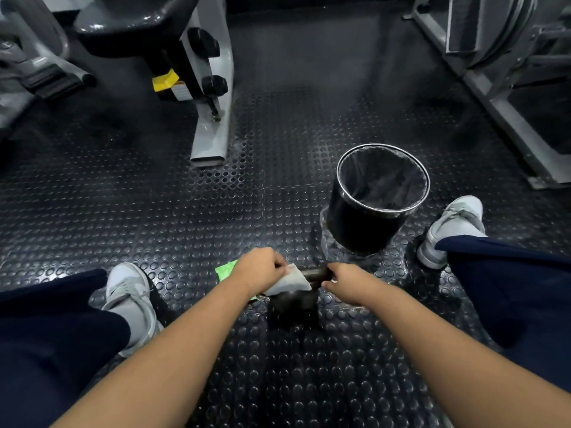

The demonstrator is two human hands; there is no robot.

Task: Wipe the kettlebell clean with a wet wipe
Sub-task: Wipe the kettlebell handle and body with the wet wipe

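A dark kettlebell stands on the studded rubber floor between my feet. Its handle runs left to right at the top. My left hand presses a white wet wipe against the left end of the handle, fingers closed on the wipe. At the right end of the handle my right hand grips the bar. The body of the kettlebell is partly hidden under the wipe and both hands.
A green wipe packet lies on the floor just left of my left hand. A black bin with a liner stands beyond the kettlebell. Grey shoes flank it. Gym machine frames stand at far left and far right.
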